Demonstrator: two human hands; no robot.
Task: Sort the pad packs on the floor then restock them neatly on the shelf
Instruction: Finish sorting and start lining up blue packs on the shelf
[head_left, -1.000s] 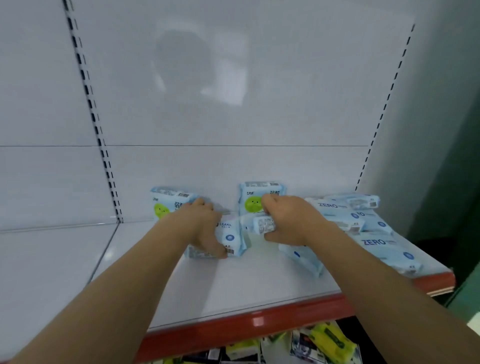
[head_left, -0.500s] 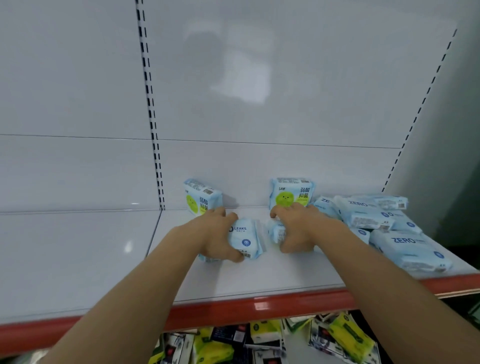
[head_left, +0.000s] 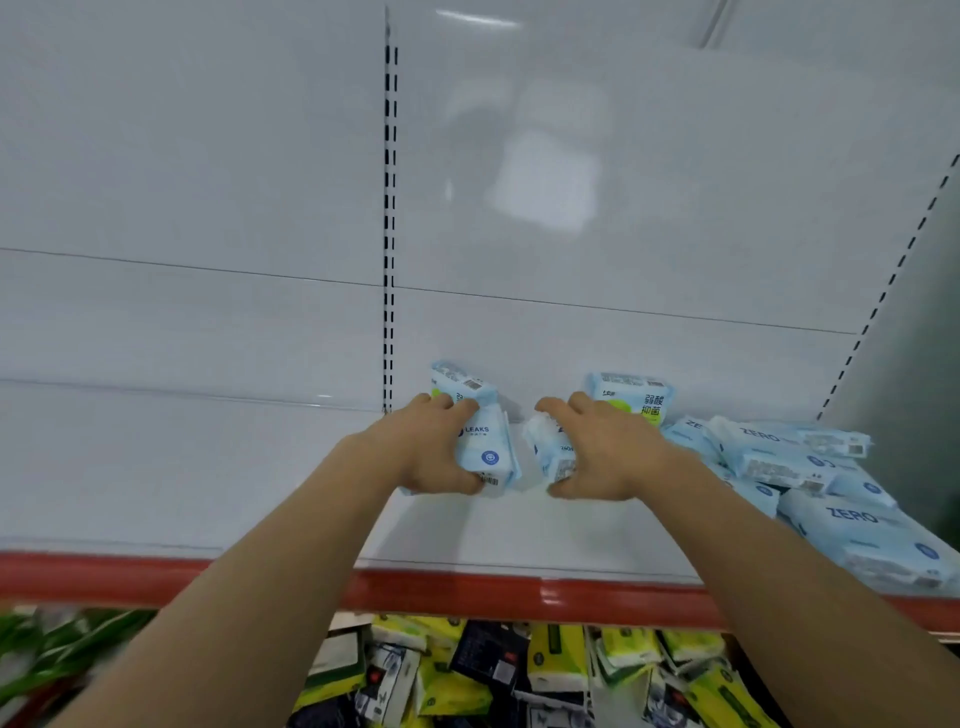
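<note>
**Restocking Step: Standing Two Pad Packs on the Shelf**

My left hand (head_left: 434, 449) is clamped on a light-blue "LEAKS" pad pack (head_left: 485, 452), fingers over its top edge and thumb at its bottom corner. My right hand (head_left: 605, 452) is clamped the same way on a second pad pack (head_left: 550, 447). Both packs stand on the shelf (head_left: 519, 535) at the centre of the frame, close together but apart.

Just behind them, against the back panel (head_left: 519, 182), stand two green-marked packs: one (head_left: 460, 387) behind my left hand, one (head_left: 636, 397) behind my right hand.

Step in hand, as I judge it: restocking, with each held pack being set in front of a green-marked pack. The next move calls for squaring each held pack upright, face forward, before I let go; a tilted release may tip it.

At the right of the frame lies a loose pile of "ZERO" packs (head_left: 789, 457), at least five, overlapping and flat; the exact number cannot be told. These appear not yet arranged.

Count on the shelf: two held packs, two green-marked packs, one pile.

At the bottom of the frame, below the red shelf edge (head_left: 467, 592), lies a heap of yellow and dark packs (head_left: 519, 670), too jumbled to count.
</note>
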